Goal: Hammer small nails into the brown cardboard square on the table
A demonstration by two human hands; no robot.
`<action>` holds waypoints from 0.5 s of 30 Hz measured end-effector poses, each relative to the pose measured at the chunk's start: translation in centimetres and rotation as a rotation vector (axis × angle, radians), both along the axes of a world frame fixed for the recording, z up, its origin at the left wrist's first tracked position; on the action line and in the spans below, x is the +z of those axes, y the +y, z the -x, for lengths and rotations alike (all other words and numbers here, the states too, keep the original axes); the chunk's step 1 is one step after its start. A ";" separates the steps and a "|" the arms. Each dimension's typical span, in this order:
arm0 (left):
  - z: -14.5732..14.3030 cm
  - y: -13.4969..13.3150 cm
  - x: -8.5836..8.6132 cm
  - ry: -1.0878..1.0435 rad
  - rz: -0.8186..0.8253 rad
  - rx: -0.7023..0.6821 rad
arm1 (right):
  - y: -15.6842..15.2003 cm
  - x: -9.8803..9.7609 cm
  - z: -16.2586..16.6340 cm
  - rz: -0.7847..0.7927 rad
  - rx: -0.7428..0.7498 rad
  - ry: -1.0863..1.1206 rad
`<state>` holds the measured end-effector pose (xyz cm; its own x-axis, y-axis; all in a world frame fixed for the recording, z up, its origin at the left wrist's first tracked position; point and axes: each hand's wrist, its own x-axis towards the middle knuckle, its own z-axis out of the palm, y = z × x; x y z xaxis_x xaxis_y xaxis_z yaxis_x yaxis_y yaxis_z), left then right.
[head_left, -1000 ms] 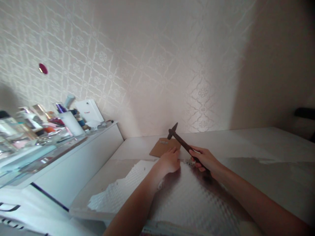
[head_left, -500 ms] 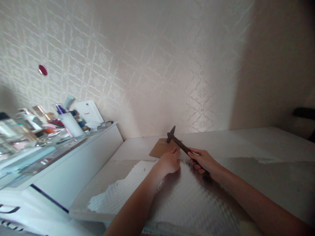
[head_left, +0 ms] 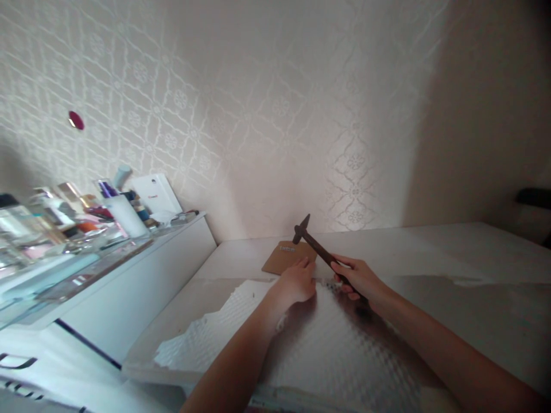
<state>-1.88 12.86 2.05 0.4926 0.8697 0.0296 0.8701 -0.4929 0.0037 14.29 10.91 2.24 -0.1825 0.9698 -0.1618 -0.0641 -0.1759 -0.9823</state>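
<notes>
My right hand (head_left: pixel 359 279) is closed round the handle of a small dark hammer (head_left: pixel 310 241), whose head is raised above a brown board (head_left: pixel 287 257) lying flat on the white table (head_left: pixel 451 252). Small pale nails or marks show on the board's top. My left hand (head_left: pixel 295 282) rests at the board's near edge with its fingers curled down onto it; what they pinch, if anything, is hidden. Both forearms lie over a sheet of bubble wrap (head_left: pixel 310 344).
A white cabinet (head_left: pixel 142 275) on the left carries several bottles, tubes and a white cup (head_left: pixel 127 215) behind a clear tray. Patterned wallpaper rises behind the table. A dark object (head_left: pixel 534 198) sits at the far right edge.
The hammer head dipped slightly toward the board half a second ago and is back up now. My left hand has stayed at the board's edge.
</notes>
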 end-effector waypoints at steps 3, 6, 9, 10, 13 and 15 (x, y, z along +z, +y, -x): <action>-0.1 0.0 0.1 -0.005 0.008 0.005 | -0.1 0.0 0.0 0.006 0.021 -0.016; -0.1 0.0 0.1 -0.004 0.019 0.016 | -0.1 0.1 0.1 -0.003 0.021 -0.034; -0.1 0.0 0.1 -0.004 0.014 0.016 | -0.1 0.3 0.1 -0.018 -0.009 -0.018; 0.0 0.0 0.1 -0.006 0.011 0.015 | -0.1 0.3 0.1 -0.017 -0.015 -0.014; 0.0 0.0 0.0 -0.004 0.008 0.015 | 0.0 0.1 0.2 0.000 -0.008 -0.030; 0.0 0.0 0.0 -0.005 0.004 0.012 | 0.1 0.0 0.1 0.007 -0.002 -0.048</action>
